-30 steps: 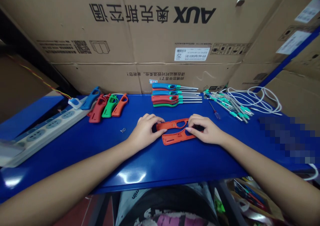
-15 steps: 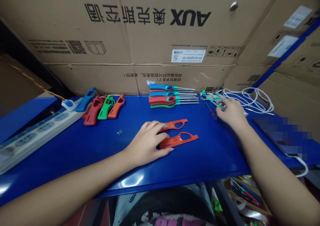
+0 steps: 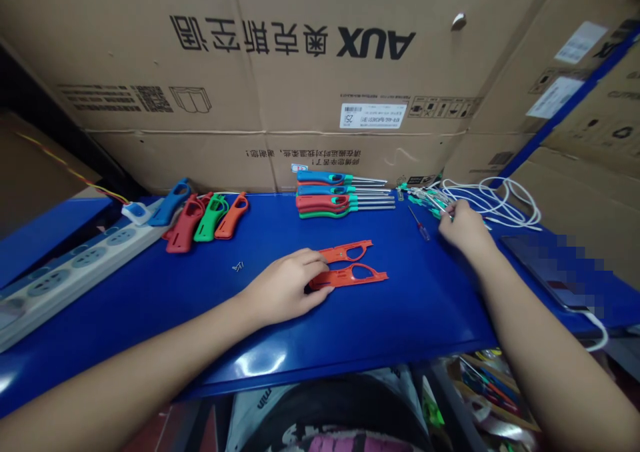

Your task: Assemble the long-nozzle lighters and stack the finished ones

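Two orange handle shells lie side by side on the blue table, the rear one (image 3: 356, 251) and the front one (image 3: 363, 274). My left hand (image 3: 293, 285) grips the left end of the front shell, its fingers also over the end of the rear one. At the right, my right hand (image 3: 465, 229) pinches a thin metal rod (image 3: 437, 203) at the pile of metal and green parts (image 3: 417, 192). A small screwdriver (image 3: 421, 227) lies just left of that hand. Small screws (image 3: 238, 266) rest left of my left hand.
Assembled lighters (image 3: 325, 202) are stacked at the back. Blue, red, green and orange handles (image 3: 205, 219) lie beside a power strip (image 3: 90, 259) at the left. A coiled white cable (image 3: 515, 202) and a phone (image 3: 545, 272) are at the right. A cardboard wall (image 3: 210, 119) stands behind.
My right hand has closed its fingers on a rod and shifted slightly, showing more of the screwdriver. My left hand and the front orange shell have moved slightly left.
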Tool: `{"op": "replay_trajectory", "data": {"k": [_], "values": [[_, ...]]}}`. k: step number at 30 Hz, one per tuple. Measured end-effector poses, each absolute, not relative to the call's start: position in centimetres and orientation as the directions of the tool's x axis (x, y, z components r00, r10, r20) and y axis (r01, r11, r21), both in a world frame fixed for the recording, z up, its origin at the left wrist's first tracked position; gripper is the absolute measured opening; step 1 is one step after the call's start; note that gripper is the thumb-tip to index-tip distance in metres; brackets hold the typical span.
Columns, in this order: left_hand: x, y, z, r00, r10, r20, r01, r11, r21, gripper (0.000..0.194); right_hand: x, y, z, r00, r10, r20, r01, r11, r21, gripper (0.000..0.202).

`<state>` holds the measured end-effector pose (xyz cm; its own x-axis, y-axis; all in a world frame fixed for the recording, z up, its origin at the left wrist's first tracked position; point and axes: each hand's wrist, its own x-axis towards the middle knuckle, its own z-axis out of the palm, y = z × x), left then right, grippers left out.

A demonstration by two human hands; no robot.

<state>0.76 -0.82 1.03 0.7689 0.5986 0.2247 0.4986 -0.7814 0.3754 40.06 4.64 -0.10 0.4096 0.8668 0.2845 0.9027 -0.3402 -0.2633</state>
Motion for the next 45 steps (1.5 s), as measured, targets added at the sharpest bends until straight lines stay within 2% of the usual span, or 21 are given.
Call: {"op": "replay_trajectory", "data": {"k": [5, 9, 11, 15, 19, 30, 33, 36, 40, 45], "values": [[0.3, -0.4, 1.6, 0.772, 0.602, 0.203, 0.513, -0.780, 0.359, 0.014, 39.4, 3.9, 0.8, 0.441, 0.846, 0.298, 0.877, -0.335, -0.345, 0.020], [0.2, -0.3, 1.7, 0.772, 0.597, 0.216, 0.514, -0.788, 0.340, 0.014, 39.6, 4.0, 0.6, 0.421, 0.881, 0.216, 0.890, -0.355, -0.286, 0.014], [0.1, -0.3, 1.7, 0.774, 0.596, 0.215, 0.519, -0.790, 0.327, 0.015, 40.0, 4.1, 0.3, 0.391, 0.892, 0.227, 0.911, -0.340, -0.235, 0.013], [0.1, -0.3, 1.5, 0.775, 0.593, 0.219, 0.528, -0.797, 0.293, 0.024, 40.8, 4.0, 0.2, 0.437, 0.833, 0.340, 0.899, -0.406, -0.163, 0.028], [0.4, -0.4, 1.3, 0.778, 0.581, 0.238, 0.517, -0.808, 0.283, 0.028, 41.5, 3.9, 0.2, 0.542, 0.795, 0.272, 0.838, -0.537, -0.099, 0.039], [0.1, -0.3, 1.7, 0.787, 0.593, 0.170, 0.542, -0.796, 0.269, 0.022, 42.1, 4.6, -0.2, 0.560, 0.811, 0.168, 0.828, -0.547, -0.122, 0.024], [-0.1, -0.3, 2.1, 0.792, 0.595, 0.140, 0.552, -0.795, 0.251, 0.021, 41.9, 4.4, 0.2, 0.545, 0.818, 0.186, 0.838, -0.523, -0.158, 0.025], [-0.2, -0.3, 2.6, 0.789, 0.605, 0.108, 0.571, -0.787, 0.233, 0.021, 41.4, 4.1, 0.6, 0.511, 0.812, 0.282, 0.856, -0.448, -0.259, 0.028], [-0.4, -0.1, 3.0, 0.791, 0.607, 0.076, 0.580, -0.784, 0.223, 0.021, 40.3, 3.9, 1.0, 0.498, 0.735, 0.460, 0.843, -0.285, -0.457, 0.020], [-0.4, 0.2, 3.2, 0.807, 0.585, 0.077, 0.563, -0.803, 0.195, 0.020, 39.5, 3.8, 1.2, 0.467, 0.660, 0.588, 0.823, -0.081, -0.562, 0.016]]}}
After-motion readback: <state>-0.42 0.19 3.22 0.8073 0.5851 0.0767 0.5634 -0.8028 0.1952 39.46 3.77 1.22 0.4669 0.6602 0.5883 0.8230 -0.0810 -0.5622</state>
